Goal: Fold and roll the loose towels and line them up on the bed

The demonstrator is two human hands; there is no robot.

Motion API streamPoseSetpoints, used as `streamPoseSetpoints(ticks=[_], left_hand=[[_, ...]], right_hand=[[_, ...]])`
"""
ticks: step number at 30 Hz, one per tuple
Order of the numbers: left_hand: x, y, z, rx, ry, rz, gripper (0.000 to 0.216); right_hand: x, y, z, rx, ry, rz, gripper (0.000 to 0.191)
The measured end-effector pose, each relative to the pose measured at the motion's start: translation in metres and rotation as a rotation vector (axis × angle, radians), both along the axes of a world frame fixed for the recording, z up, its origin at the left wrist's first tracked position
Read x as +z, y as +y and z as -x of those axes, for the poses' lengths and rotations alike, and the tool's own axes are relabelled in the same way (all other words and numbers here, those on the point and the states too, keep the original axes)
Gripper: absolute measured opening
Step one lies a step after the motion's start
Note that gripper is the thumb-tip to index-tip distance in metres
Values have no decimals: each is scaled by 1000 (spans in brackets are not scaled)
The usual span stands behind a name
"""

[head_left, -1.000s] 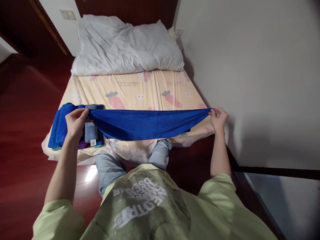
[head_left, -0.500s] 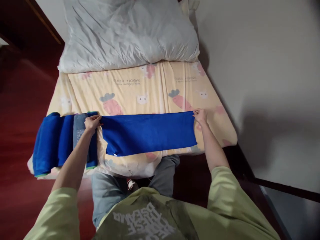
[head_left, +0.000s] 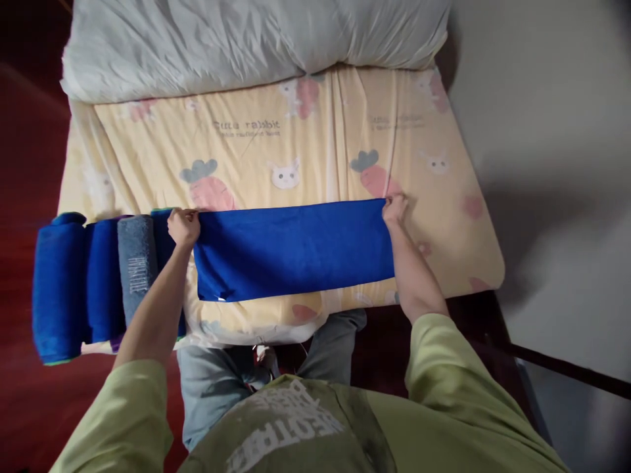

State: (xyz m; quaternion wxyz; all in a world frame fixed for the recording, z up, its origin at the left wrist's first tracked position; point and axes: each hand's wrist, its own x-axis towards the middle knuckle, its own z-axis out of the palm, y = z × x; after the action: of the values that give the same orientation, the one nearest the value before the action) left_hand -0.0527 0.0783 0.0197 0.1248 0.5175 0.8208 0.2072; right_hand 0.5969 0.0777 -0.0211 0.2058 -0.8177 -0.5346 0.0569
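Note:
A blue towel (head_left: 296, 249) lies stretched out as a long strip across the bed, with a small white tag at its lower left corner. My left hand (head_left: 184, 226) pinches its upper left corner. At the upper right corner, my right hand (head_left: 395, 209) is closed on the cloth. Left of the strip stands a row of rolled towels: a blue roll (head_left: 59, 289) at the outer end, another blue roll (head_left: 104, 279) beside it, then a grey roll (head_left: 137, 263) with lettering. One more dark blue roll (head_left: 162, 230) is partly hidden behind my left hand and forearm.
The bed carries a yellow sheet (head_left: 315, 157) printed with carrots and rabbits. A grey-white quilt (head_left: 246, 39) is bunched across the far end. A pale wall (head_left: 557, 164) rises at the right, and dark red floor (head_left: 29, 164) shows at the left.
The towel now lies flatter and straighter on the bed, its lower left corner spread out. Both hands still hold its upper corners. The view has shifted closer to the bed.

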Motion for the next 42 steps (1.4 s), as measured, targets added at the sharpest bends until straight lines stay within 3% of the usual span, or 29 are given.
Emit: streamPoseSetpoints(ticks=[3, 5, 11, 15, 21, 25, 30, 34, 42], left_hand=[[9, -33, -24, -135, 84, -92, 46], [10, -65, -40, -265, 103, -154, 54], [-17, -172, -63, -509, 90, -81, 62], [-27, -212, -53, -509, 117, -74, 64], [-16, -261, -27, -315, 133, -69, 54], [-6, -276, -12, -265, 110, -45, 43], [8, -265, -4, -127, -26, 0, 34], [16, -262, 0, -11, -103, 82, 37], [20, -274, 0, -82, 67, 101, 34]], right_hand=[[11, -24, 35, -55, 16, 3, 48], [15, -55, 58, 33, -1, -30, 55], [8, -173, 85, 242, -50, 97, 59], [8, -224, 65, 116, -17, 100, 59], [16, -273, 28, -208, 96, -36, 47], [18, -283, 18, -292, 313, -40, 37], [22, -280, 19, -401, 454, -31, 30], [24, -285, 20, -422, 427, -27, 28], [33, -295, 25, -439, 308, 69, 28]])
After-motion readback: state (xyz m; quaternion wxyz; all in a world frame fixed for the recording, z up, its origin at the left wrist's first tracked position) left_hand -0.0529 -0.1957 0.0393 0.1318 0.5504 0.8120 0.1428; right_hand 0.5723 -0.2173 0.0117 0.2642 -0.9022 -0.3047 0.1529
